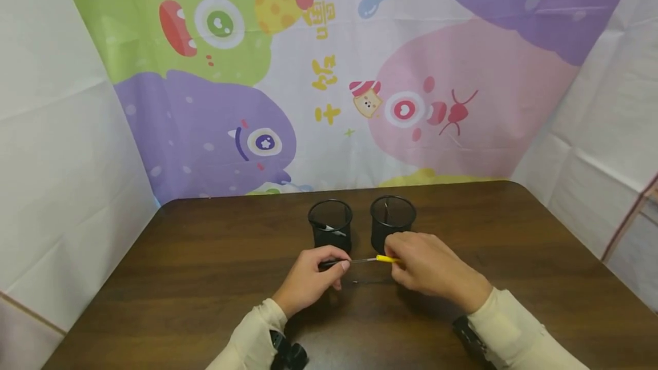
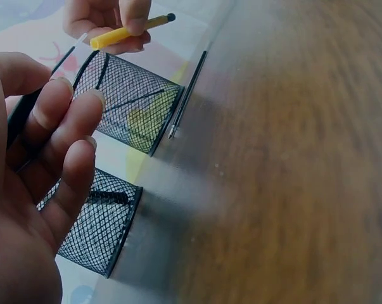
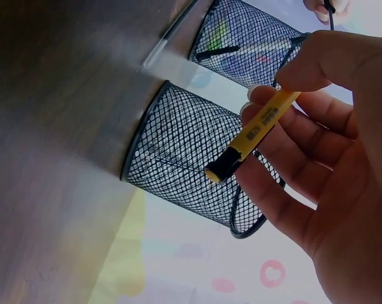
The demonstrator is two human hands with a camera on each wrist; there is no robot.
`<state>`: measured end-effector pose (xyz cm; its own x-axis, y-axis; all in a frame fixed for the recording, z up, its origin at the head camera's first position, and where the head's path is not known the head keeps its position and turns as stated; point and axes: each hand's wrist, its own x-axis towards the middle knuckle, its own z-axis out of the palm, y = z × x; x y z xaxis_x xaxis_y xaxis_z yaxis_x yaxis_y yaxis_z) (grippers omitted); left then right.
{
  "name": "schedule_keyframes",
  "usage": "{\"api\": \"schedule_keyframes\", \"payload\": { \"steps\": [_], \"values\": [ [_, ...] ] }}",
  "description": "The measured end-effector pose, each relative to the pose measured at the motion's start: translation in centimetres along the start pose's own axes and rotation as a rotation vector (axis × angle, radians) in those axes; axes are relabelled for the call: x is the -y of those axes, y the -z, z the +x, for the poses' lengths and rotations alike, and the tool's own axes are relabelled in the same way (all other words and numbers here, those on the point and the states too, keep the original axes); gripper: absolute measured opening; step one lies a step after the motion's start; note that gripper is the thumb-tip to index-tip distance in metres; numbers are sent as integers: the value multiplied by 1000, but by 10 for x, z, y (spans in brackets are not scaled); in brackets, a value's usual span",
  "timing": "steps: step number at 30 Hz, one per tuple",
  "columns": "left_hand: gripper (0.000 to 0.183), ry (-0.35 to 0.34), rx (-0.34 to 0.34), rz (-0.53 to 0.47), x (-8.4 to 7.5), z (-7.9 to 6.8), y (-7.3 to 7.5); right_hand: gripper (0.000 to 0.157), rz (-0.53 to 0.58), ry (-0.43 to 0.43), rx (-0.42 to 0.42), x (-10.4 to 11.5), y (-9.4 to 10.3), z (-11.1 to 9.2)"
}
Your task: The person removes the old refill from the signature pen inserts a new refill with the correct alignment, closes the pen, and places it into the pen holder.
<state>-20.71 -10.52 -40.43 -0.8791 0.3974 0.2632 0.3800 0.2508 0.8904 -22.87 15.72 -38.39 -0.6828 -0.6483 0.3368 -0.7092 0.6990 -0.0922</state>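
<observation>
Between thumb and fingertips, my left hand (image 1: 307,280) pinches a black pen part (image 1: 329,264). A thin, refill-like rod (image 1: 364,260) sticks out of it to the right. My right hand (image 1: 434,264) pinches a yellow pen barrel (image 3: 260,126) with a black end. The barrel's open end faces the rod's tip; in the left wrist view (image 2: 97,44) a small gap seems to part them. On the table below both hands lies a loose pen refill (image 2: 189,95), partly hidden by the right hand in the head view.
Two black mesh pen cups stand just beyond the hands. The left cup (image 1: 316,238) holds a black-and-white pen (image 1: 329,228); the right cup (image 1: 377,233) has a thin rod (image 1: 387,208) inside. Behind the brown table (image 1: 216,261) hangs a printed cloth (image 1: 329,147).
</observation>
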Motion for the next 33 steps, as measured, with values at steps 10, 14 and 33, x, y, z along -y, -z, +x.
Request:
{"api": "schedule_keyframes", "payload": {
  "steps": [10,14,33],
  "values": [
    [10,-8,-4,8,-1,2,1,18,-11,27,-29,2,1,0],
    [11,-9,-9,16,-2,2,1,18,-11,34,-39,3,2,0],
    [7,-8,-3,17,2,1,0,19,-27,82,-77,5,0,1]
  ]
}}
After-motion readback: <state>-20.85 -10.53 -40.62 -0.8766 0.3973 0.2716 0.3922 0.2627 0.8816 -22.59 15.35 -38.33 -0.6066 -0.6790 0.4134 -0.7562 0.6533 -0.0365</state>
